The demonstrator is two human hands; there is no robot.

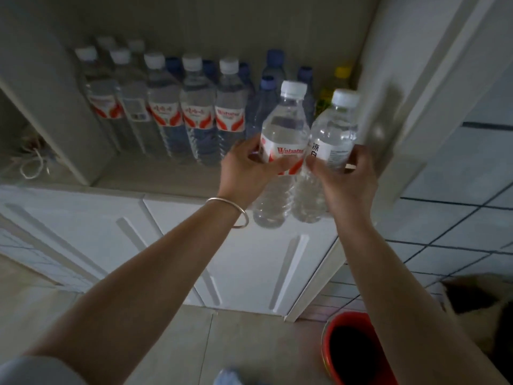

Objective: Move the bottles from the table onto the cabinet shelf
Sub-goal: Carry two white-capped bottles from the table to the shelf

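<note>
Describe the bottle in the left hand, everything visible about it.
The bottle is clear plastic, full of clear liquid, with a white screw cap and a white label with red print and red flame-like shapes. Its lower body is ribbed. It leans slightly, cap uppermost, in the air before the shelf. The left hand grips it at the label; its side touches the second bottle held by the right hand.

Lighting is dim and flat overall, with a grey-green cast. The brightest area is the tiled wall [458, 190] at right. The shelf recess [172, 173] lies in shade; the rear blue-capped bottles [266, 87] are murky and soft. Faint highlights show on the two held bottles [302, 151]. Motion blur smears the door handle [384, 120], the red bucket [352, 351] and the lower edge of the frame. Wide-angle distortion slants the cabinet doors [249, 245] and splays both forearms outward.
</note>
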